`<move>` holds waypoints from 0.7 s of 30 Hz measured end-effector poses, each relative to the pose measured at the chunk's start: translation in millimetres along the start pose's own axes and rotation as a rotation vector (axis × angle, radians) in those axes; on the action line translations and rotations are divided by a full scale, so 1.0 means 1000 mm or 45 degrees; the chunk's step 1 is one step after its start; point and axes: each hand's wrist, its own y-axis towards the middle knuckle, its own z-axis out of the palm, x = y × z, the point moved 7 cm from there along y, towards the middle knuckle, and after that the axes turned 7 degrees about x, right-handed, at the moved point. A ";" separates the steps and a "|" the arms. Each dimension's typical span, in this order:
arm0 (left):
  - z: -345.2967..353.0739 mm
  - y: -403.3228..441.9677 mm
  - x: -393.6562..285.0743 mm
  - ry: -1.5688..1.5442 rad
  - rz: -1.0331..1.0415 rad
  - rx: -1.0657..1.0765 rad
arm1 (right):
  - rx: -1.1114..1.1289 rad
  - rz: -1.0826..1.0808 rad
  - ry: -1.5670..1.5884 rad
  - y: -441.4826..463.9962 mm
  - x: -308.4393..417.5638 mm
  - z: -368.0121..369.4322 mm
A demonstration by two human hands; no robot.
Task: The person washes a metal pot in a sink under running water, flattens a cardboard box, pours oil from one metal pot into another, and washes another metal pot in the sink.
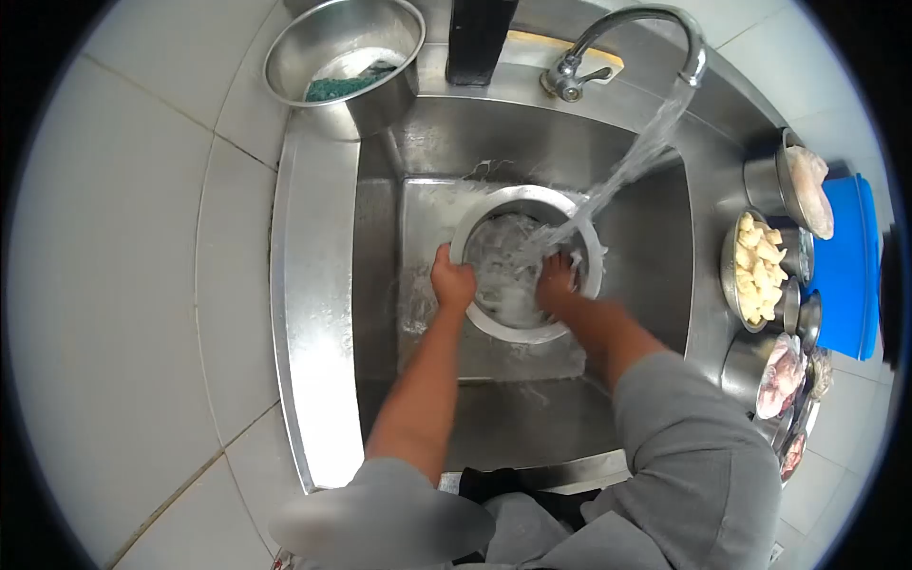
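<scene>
A round metal basin [494,329] with a wide pale rim sits in the stainless steel sink [518,418], with splashing water inside it. My left hand [452,282] grips the basin's left rim. Inside the basin, near its right wall, my right hand [559,282] is in the water with its fingers stretched out; the splashing partly hides the fingertips. Water [627,171] runs from the curved faucet [698,57] into the basin, close to my right hand. Whatever lies under the churning water cannot be made out.
A steel pot [380,106] with a green scouring pad [337,88] stands at the sink's upper left corner. Along the right counter are a bowl of pale yellow pieces [757,266], several metal containers with meat-like food [782,375], and a blue plastic container [848,271].
</scene>
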 end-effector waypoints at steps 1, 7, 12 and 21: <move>0.013 -0.023 0.004 0.047 -0.126 -0.119 | 0.184 -0.079 0.516 -0.004 0.037 0.004; 0.040 -0.073 0.093 -1.208 -0.561 -0.016 | 0.662 -0.444 2.039 -0.051 0.085 -0.092; -0.026 -0.001 -0.012 0.619 -0.075 0.215 | 0.246 -0.822 0.220 -0.060 -0.030 -0.082; 0.018 -0.042 0.023 0.356 0.010 -0.119 | 0.463 -0.594 0.786 -0.073 0.095 -0.017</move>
